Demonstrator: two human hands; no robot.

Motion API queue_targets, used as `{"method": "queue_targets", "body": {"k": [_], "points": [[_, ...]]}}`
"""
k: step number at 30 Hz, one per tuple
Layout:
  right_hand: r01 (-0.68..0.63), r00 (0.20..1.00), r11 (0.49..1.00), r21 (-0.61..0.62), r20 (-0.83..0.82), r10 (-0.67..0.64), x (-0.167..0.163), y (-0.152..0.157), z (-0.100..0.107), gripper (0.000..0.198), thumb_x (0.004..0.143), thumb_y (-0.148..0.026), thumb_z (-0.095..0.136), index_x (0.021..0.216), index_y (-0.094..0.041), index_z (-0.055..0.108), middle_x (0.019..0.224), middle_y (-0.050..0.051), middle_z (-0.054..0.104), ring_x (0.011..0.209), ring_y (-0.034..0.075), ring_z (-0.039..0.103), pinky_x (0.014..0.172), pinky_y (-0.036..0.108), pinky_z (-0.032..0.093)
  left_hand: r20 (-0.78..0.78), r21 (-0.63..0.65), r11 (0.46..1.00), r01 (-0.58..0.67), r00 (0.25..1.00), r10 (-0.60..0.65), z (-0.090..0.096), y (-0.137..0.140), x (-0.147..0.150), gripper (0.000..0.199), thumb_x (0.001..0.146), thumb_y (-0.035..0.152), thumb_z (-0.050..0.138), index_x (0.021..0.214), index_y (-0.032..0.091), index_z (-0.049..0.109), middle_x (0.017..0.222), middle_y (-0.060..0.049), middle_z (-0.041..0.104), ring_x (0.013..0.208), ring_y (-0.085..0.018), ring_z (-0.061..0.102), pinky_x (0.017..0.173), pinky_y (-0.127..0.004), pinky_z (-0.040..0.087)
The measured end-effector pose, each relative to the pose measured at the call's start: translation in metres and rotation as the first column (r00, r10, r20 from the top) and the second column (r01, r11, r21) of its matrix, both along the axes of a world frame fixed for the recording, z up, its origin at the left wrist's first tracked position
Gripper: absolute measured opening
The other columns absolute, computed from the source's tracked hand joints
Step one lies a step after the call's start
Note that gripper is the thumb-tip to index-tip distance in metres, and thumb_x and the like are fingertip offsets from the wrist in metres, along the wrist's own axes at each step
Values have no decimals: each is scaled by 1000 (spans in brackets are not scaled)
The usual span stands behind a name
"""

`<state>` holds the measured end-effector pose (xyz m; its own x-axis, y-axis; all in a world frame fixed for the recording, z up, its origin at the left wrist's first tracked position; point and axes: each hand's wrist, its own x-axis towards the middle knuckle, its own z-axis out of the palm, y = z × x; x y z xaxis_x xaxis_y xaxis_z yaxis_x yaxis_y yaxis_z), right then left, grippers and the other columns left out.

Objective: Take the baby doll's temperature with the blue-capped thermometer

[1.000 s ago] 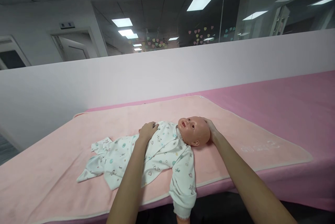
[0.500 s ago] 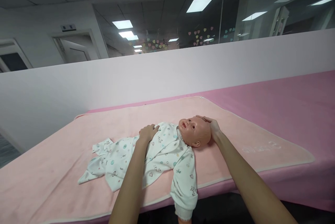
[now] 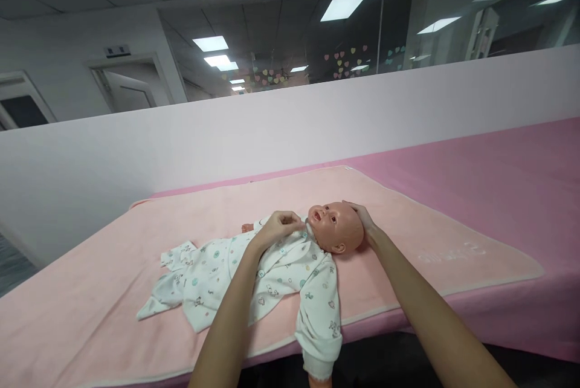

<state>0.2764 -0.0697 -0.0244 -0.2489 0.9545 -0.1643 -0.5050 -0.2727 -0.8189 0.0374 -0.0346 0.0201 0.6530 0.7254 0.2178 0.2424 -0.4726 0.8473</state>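
One doll (image 3: 338, 228) (in patterned clothes (image 3: 283, 279)); blanket (image 3: 104, 255) beneath.

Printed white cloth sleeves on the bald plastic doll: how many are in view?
2: the near printed white sleeve, reaching past the near edge of the pink-covered table, and the far printed white sleeve, partly hidden behind the person's bare left hand.

Heart stickers (image 3: 339, 63) above white partition (image 3: 290, 128)
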Motion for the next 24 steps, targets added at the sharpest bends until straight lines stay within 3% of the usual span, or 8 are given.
{"method": "queue_targets", "body": {"k": [4,7,9,13,18,20,21,24], "points": [[-3,1000,999,51,19,2,3,-2,-1,47,75,-48,43,102,-14,61,104,13,66,98,29,60,88,44,44,-206,153,987,44,978,-11,0,-9,2,29,53,39,72,63,15,59,57,2,52,53,-9,45,48,-20,31],[7,1000,998,61,2,-7,2,-1,-1,46,75,-46,42,103,-14,61,104,12,65,98,29,60,89,43,44,-204,233,973,-6,977,55,0,-10,2,24,56,36,69,65,15,60,60,0,56,57,-11,49,52,-21,35],[14,1000,999,49,-12,-14,1,0,0,47,75,-47,42,102,-14,62,105,13,65,99,30,59,89,45,43,-175,205,977,-61,980,98,0,-7,1,22,60,35,64,65,14,62,57,0,55,55,-11,49,51,-21,36],[77,997,997,19,4,-77,-2,4,-3,45,72,-46,43,98,-15,62,103,13,66,96,32,60,87,48,44,-13,-108,982,-154,988,153,-2,3,-6,23,64,36,60,57,14,57,45,3,43,43,-8,38,43,-20,28],[186,980,981,49,58,-189,-12,3,-8,41,69,-46,46,91,-17,65,94,12,68,90,32,62,82,48,46,141,-485,835,-260,919,368,-5,19,-19,24,67,38,49,53,18,46,42,1,40,42,-11,40,44,-25,35],[360,912,920,152,149,-382,-12,1,-6,35,67,-43,49,82,-17,66,86,11,69,84,31,63,79,47,48,173,-573,781,-249,894,412,-6,24,-23,24,68,38,45,54,19,43,43,-1,41,43,-13,42,47,-26,40],[462,841,857,230,193,-505,-10,0,-2,30,66,-40,51,78,-17,66,82,11,69,82,30,63,79,46,48,191,-601,763,-239,884,427,-6,25,-24,23,68,38,45,54,19,42,43,-1,41,43,-12,42,48,-26,41],[676,576,591,439,185,-796,-4,-8,15,18,63,-31,55,74,-19,64,79,5,67,86,24,60,86,39,44,198,-595,764,-248,877,438,-9,27,-27,23,69,39,43,58,19,44,46,-1,44,45,-13,45,50,-27,43]]}}
